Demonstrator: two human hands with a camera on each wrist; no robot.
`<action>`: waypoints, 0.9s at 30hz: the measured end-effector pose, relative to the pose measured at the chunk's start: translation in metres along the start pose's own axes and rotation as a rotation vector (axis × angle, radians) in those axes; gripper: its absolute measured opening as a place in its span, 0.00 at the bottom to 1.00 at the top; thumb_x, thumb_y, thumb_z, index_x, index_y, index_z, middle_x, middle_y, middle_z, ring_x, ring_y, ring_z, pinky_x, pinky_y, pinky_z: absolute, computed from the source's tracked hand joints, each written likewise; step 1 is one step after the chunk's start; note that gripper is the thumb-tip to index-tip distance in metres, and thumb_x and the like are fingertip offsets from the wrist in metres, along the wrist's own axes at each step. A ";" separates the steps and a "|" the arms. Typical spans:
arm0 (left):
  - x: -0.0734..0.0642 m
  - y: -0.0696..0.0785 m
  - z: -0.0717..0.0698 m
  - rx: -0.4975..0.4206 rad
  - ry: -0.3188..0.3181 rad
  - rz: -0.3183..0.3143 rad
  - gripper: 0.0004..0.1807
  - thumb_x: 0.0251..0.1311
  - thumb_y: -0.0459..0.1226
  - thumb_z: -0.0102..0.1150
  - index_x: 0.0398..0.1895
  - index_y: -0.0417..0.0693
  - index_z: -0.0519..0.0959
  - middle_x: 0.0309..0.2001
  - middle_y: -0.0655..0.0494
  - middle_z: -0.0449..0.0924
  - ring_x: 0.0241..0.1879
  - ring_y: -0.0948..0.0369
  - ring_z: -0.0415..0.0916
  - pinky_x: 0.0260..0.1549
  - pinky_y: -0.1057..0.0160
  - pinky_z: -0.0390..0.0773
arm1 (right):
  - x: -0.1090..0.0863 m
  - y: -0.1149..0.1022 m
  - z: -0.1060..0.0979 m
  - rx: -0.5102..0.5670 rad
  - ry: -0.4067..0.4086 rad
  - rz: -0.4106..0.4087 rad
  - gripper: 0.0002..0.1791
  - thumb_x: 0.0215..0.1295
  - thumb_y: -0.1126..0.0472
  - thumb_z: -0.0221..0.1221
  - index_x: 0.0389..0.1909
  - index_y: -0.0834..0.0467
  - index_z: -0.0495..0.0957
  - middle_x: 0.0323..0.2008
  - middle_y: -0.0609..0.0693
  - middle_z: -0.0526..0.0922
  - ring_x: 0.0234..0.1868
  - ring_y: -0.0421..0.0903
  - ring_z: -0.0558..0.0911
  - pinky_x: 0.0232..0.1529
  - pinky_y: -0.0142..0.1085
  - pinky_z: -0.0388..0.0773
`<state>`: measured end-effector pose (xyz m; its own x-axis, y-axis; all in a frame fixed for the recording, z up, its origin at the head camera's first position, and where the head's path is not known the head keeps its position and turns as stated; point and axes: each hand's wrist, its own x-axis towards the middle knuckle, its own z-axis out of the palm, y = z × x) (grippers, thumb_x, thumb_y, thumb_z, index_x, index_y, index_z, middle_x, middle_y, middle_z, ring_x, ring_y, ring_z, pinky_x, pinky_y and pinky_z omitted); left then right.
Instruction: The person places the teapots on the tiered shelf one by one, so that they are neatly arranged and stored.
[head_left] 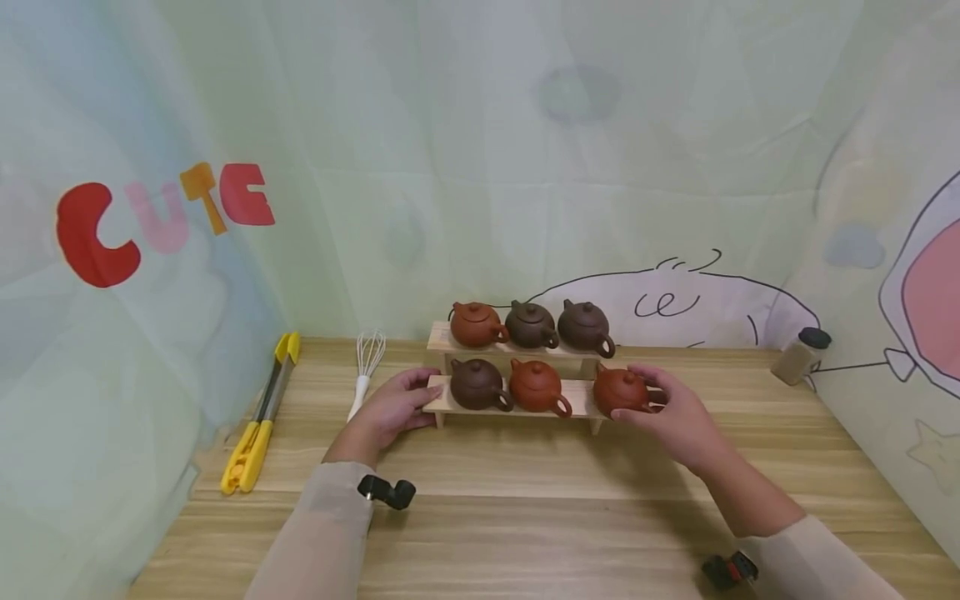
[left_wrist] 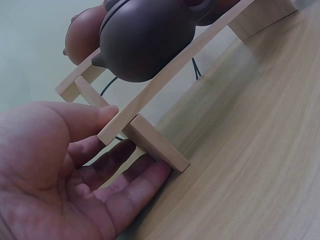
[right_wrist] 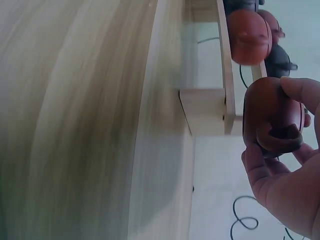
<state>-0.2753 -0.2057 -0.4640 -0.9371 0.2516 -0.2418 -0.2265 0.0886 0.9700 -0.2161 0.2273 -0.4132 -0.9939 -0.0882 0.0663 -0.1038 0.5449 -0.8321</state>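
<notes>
A two-tier wooden stand (head_left: 577,393) bears small clay teapots. On its upper tier are a reddish-brown teapot (head_left: 474,325) and two dark brown ones (head_left: 531,326). A dark teapot (head_left: 476,385) and a reddish one (head_left: 535,387) sit on the lower tier. My left hand (head_left: 400,406) grips the lower board's left end, thumb (left_wrist: 92,120) on top and fingers below, beside the leg. With my right hand (head_left: 671,417) I hold another reddish teapot (right_wrist: 265,105) by its body, at the lower board's right end. Whether its base touches the board, I cannot tell.
Yellow-handled tongs (head_left: 258,425) lie at the left of the wood-grain table (head_left: 525,533). A white whisk (head_left: 363,375) lies behind my left hand. Toward the back right is a black-capped jar (head_left: 799,358). Printed cloth (head_left: 480,167) hangs behind and at both sides.
</notes>
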 end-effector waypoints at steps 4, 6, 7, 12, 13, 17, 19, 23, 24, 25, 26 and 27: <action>-0.001 0.000 0.001 0.008 -0.005 0.006 0.31 0.82 0.37 0.52 0.82 0.37 0.60 0.79 0.35 0.62 0.67 0.50 0.76 0.64 0.45 0.84 | 0.006 -0.004 0.013 0.010 -0.012 -0.013 0.45 0.63 0.53 0.77 0.78 0.58 0.68 0.72 0.62 0.76 0.66 0.63 0.82 0.57 0.39 0.84; -0.001 0.000 0.001 0.007 -0.007 0.006 0.31 0.82 0.37 0.52 0.82 0.37 0.60 0.79 0.35 0.62 0.67 0.50 0.76 0.65 0.45 0.84 | 0.009 -0.006 0.020 0.022 -0.016 -0.014 0.45 0.62 0.54 0.78 0.77 0.58 0.69 0.71 0.63 0.77 0.66 0.63 0.82 0.58 0.41 0.84; -0.001 -0.001 0.001 0.007 -0.010 0.007 0.31 0.82 0.37 0.52 0.82 0.37 0.59 0.79 0.35 0.61 0.67 0.50 0.76 0.65 0.45 0.83 | 0.010 -0.007 0.023 0.028 -0.020 -0.014 0.45 0.62 0.54 0.77 0.77 0.59 0.69 0.71 0.63 0.77 0.66 0.63 0.82 0.58 0.42 0.85; -0.001 -0.001 0.001 0.003 0.001 -0.003 0.31 0.81 0.37 0.53 0.82 0.39 0.60 0.79 0.37 0.62 0.66 0.52 0.76 0.64 0.46 0.84 | 0.015 -0.010 0.033 0.048 -0.016 -0.004 0.45 0.62 0.56 0.78 0.78 0.58 0.69 0.72 0.63 0.77 0.66 0.63 0.82 0.57 0.42 0.86; -0.001 -0.001 0.001 0.003 0.004 -0.006 0.31 0.81 0.37 0.53 0.82 0.39 0.60 0.79 0.37 0.62 0.66 0.52 0.76 0.64 0.46 0.84 | 0.015 -0.011 0.034 0.055 -0.015 -0.002 0.46 0.62 0.56 0.78 0.78 0.58 0.68 0.72 0.63 0.77 0.67 0.64 0.82 0.57 0.42 0.86; -0.002 -0.001 0.000 0.004 0.001 -0.002 0.31 0.81 0.37 0.53 0.82 0.38 0.60 0.79 0.37 0.62 0.66 0.52 0.76 0.64 0.46 0.84 | 0.017 -0.012 0.038 0.068 -0.018 -0.001 0.46 0.63 0.56 0.77 0.79 0.58 0.67 0.73 0.63 0.76 0.67 0.64 0.81 0.58 0.44 0.87; -0.002 -0.001 0.000 0.001 -0.002 -0.002 0.31 0.81 0.36 0.53 0.82 0.38 0.59 0.79 0.37 0.62 0.66 0.52 0.76 0.64 0.46 0.84 | 0.017 -0.013 0.040 0.073 -0.023 -0.002 0.46 0.63 0.55 0.77 0.79 0.58 0.67 0.74 0.63 0.75 0.68 0.65 0.81 0.59 0.45 0.87; -0.003 -0.001 -0.001 0.001 -0.001 -0.003 0.31 0.81 0.36 0.53 0.82 0.38 0.60 0.78 0.36 0.63 0.65 0.52 0.77 0.64 0.46 0.84 | 0.018 -0.014 0.042 0.072 -0.023 -0.006 0.46 0.64 0.55 0.76 0.80 0.57 0.66 0.75 0.62 0.74 0.68 0.65 0.81 0.60 0.47 0.86; -0.004 -0.001 -0.001 0.000 0.001 -0.005 0.31 0.81 0.36 0.53 0.82 0.38 0.60 0.78 0.37 0.63 0.65 0.53 0.77 0.63 0.46 0.85 | 0.018 -0.014 0.042 0.076 -0.024 -0.007 0.46 0.64 0.55 0.76 0.80 0.57 0.66 0.75 0.62 0.74 0.68 0.64 0.81 0.60 0.47 0.86; -0.004 -0.001 -0.001 0.000 0.000 -0.004 0.31 0.81 0.36 0.53 0.81 0.38 0.61 0.78 0.37 0.63 0.65 0.53 0.77 0.63 0.46 0.85 | 0.017 -0.015 0.042 0.079 -0.024 -0.004 0.46 0.64 0.54 0.76 0.80 0.56 0.66 0.75 0.61 0.74 0.68 0.64 0.81 0.60 0.47 0.86; -0.004 -0.001 -0.002 0.000 -0.004 -0.002 0.31 0.81 0.36 0.53 0.82 0.38 0.60 0.78 0.36 0.63 0.65 0.53 0.77 0.64 0.46 0.84 | 0.017 -0.014 0.042 0.081 -0.024 -0.003 0.46 0.65 0.54 0.76 0.80 0.56 0.66 0.75 0.61 0.74 0.69 0.64 0.80 0.61 0.47 0.86; -0.004 -0.001 -0.002 0.002 -0.008 0.001 0.31 0.81 0.36 0.52 0.82 0.38 0.60 0.79 0.36 0.62 0.65 0.53 0.77 0.64 0.46 0.84 | 0.016 -0.015 0.041 0.082 -0.023 0.002 0.46 0.65 0.53 0.76 0.80 0.55 0.66 0.75 0.61 0.74 0.69 0.64 0.80 0.61 0.48 0.86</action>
<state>-0.2717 -0.2085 -0.4637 -0.9351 0.2592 -0.2415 -0.2255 0.0903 0.9701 -0.2290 0.1836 -0.4227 -0.9928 -0.1069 0.0531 -0.0979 0.4746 -0.8747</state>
